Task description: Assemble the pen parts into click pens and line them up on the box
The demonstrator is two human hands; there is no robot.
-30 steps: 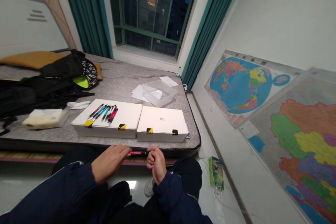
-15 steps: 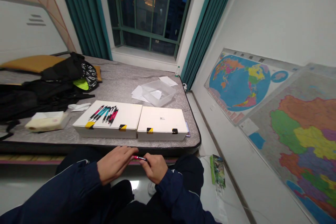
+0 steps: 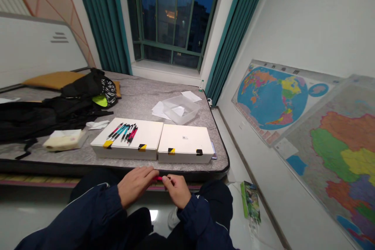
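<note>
Between my hands, low in front of the bed edge, is a red pen (image 3: 158,178). My left hand (image 3: 137,186) is closed on its left end, knuckles up. My right hand (image 3: 177,190) pinches the other end with thumb and fingers, hiding that part. Just beyond, a white box (image 3: 125,154) with yellow and black tabs bears several pens (image 3: 124,131) in red, blue, black and white, lying side by side. A second white box (image 3: 185,140) stands beside it on the right with its lid down.
On the grey bed (image 3: 137,90) are a clear plastic tray (image 3: 187,115), papers, a tissue pack (image 3: 63,140) and black bags (image 3: 58,113). Two maps hang on the right wall. A green box (image 3: 250,201) lies on the floor at the right.
The view has shifted, so the scene sits slightly lower and further right. My hands are closer together, and less of the red pen shows between them.
</note>
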